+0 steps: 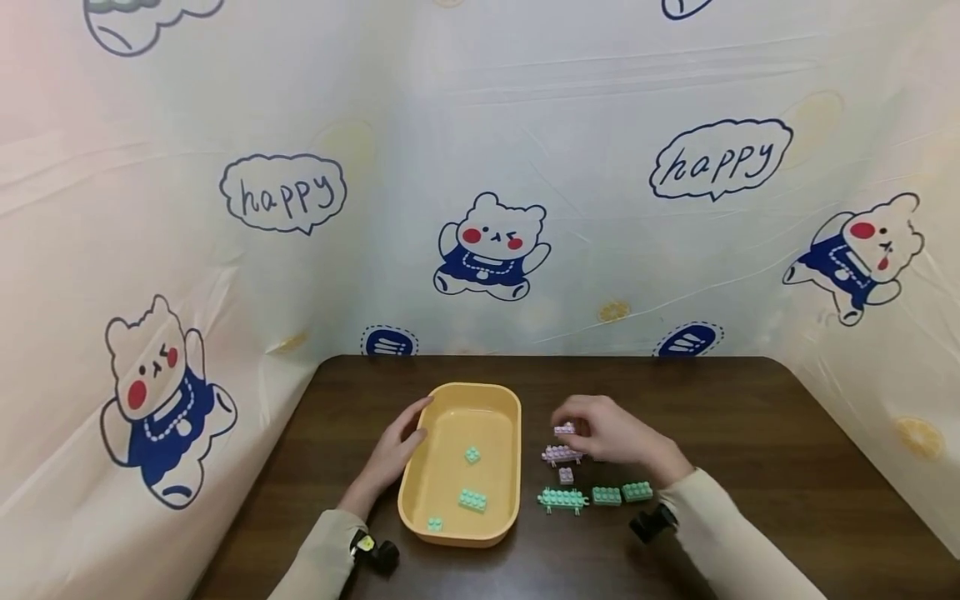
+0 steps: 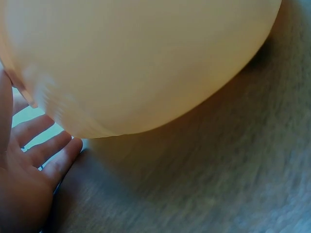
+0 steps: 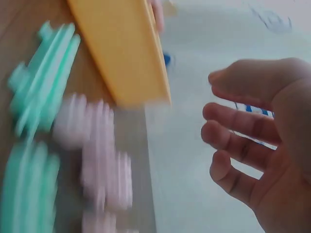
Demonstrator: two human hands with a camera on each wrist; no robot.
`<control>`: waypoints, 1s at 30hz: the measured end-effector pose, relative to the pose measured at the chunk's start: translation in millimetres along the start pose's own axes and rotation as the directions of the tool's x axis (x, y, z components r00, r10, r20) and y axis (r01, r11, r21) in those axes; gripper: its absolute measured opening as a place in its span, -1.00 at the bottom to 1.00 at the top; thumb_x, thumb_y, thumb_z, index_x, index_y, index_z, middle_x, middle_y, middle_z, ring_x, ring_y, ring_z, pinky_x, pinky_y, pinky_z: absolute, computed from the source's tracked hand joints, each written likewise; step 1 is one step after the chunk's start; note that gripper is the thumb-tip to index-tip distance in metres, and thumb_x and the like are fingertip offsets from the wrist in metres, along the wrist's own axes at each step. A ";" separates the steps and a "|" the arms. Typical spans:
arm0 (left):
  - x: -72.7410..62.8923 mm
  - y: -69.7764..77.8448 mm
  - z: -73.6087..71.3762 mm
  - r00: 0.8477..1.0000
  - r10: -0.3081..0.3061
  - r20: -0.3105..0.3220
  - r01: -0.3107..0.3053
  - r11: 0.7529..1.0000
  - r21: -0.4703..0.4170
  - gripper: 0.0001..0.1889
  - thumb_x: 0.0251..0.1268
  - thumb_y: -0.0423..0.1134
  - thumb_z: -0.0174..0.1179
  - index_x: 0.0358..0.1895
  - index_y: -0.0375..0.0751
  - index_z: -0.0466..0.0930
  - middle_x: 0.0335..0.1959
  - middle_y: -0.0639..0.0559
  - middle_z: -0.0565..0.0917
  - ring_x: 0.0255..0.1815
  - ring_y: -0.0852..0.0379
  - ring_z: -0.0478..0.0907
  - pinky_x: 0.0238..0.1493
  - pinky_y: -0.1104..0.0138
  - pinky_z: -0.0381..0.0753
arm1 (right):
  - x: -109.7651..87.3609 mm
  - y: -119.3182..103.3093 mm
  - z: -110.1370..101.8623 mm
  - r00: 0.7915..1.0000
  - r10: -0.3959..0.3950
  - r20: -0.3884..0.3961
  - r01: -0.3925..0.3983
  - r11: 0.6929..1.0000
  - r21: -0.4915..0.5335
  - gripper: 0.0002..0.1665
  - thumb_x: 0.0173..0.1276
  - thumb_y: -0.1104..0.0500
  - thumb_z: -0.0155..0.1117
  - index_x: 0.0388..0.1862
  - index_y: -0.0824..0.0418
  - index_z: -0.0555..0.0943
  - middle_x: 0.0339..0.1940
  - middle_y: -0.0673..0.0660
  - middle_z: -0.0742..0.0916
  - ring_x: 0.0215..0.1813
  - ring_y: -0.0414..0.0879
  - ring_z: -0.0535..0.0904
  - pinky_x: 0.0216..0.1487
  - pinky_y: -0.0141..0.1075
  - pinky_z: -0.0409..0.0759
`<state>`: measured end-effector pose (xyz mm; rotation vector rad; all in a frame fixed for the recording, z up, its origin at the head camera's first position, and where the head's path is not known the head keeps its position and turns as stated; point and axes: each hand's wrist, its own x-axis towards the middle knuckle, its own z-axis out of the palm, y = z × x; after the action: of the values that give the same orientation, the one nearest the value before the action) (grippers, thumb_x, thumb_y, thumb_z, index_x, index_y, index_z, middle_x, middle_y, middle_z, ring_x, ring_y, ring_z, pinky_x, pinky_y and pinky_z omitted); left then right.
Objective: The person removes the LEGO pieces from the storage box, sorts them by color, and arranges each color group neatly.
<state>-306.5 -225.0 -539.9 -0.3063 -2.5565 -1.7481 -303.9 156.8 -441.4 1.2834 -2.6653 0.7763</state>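
Note:
A yellow tub [image 1: 406,500] stands on the table with several green toy bricks inside, among them a larger one [image 1: 472,500]. My left hand [image 1: 392,454] rests against the tub's left side. Its fingers [image 2: 60,162] look fairly straight along the outer wall. Over the purple bricks right of the tub hovers my right hand [image 1: 607,429]. In the right wrist view its fingers [image 3: 228,136] are loosely bent, with nothing between them and the thumb. A small purple brick [image 1: 564,429] shows beside its fingertips in the head view.
Nearer me lie a long purple piece [image 1: 562,454], a small purple brick [image 1: 566,476], a long green piece [image 1: 562,499] and two green bricks [image 1: 606,496]. A printed curtain [image 1: 585,275] surrounds the brown table [image 1: 750,458].

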 end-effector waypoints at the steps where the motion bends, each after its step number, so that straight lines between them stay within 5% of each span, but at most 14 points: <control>1: -0.2 -0.4 0.1 1.000 0.004 0.003 -0.004 1.000 0.003 -0.47 0.46 -0.30 -0.02 0.43 0.21 0.27 0.47 0.00 0.30 0.35 -0.07 0.38 0.21 0.04 0.50 | 11.7 -5.3 4.2 1.000 -0.017 0.013 0.017 1.000 0.001 -0.79 0.29 0.17 0.33 -0.09 0.05 0.67 -0.19 -0.03 0.71 -0.30 -0.18 0.58 -0.30 -0.39 0.59; 6: -0.1 -0.3 1.3 0.999 0.039 0.019 -0.039 0.999 -0.004 -0.46 0.47 -0.32 -0.02 0.47 0.07 0.24 0.47 -0.09 0.29 0.33 -0.12 0.39 0.16 0.17 0.53 | 58.4 -21.9 29.1 0.994 -0.079 0.078 0.078 0.997 0.018 -0.79 0.30 0.19 0.31 -0.09 0.11 0.67 -0.18 0.05 0.72 -0.32 -0.10 0.62 -0.30 -0.42 0.58; 12: -0.1 -0.8 0.5 0.999 0.035 0.016 -0.035 0.999 -0.008 -0.46 0.48 -0.31 -0.02 0.48 0.03 0.21 0.49 -0.11 0.26 0.38 -0.15 0.34 0.21 0.05 0.50 | 88.8 -31.6 49.5 0.989 -0.065 0.134 0.060 0.997 0.041 -0.78 0.31 0.14 0.31 -0.07 0.10 0.67 -0.12 0.10 0.74 -0.27 0.00 0.64 -0.31 -0.46 0.53; 23: -0.2 1.4 -1.8 1.000 0.017 0.014 -0.017 1.000 0.009 -0.46 0.47 -0.34 -0.03 0.47 0.03 0.23 0.50 -0.09 0.25 0.42 -0.13 0.30 0.27 0.01 0.44 | 102.2 -26.9 67.0 0.991 -0.040 0.128 0.035 0.999 0.041 -0.73 0.28 0.19 0.32 -0.05 0.22 0.68 -0.13 0.10 0.74 -0.32 -0.04 0.63 -0.34 -0.45 0.52; 30: -7.3 27.4 -7.4 0.998 -0.006 0.063 0.005 1.000 0.012 -0.45 0.46 -0.38 -0.04 0.49 -0.12 0.19 0.51 -0.17 0.22 0.42 -0.18 0.29 0.26 0.04 0.45 | 107.7 -27.4 81.6 0.980 -0.099 0.171 0.103 0.995 -0.015 -0.75 0.23 0.18 0.34 -0.11 0.18 0.70 -0.26 0.07 0.72 -0.43 -0.25 0.51 -0.37 -0.52 0.45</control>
<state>-295.1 -223.4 -513.0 -0.3593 -2.6119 -1.7522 -341.4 27.3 -470.4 1.5305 -2.7012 0.6474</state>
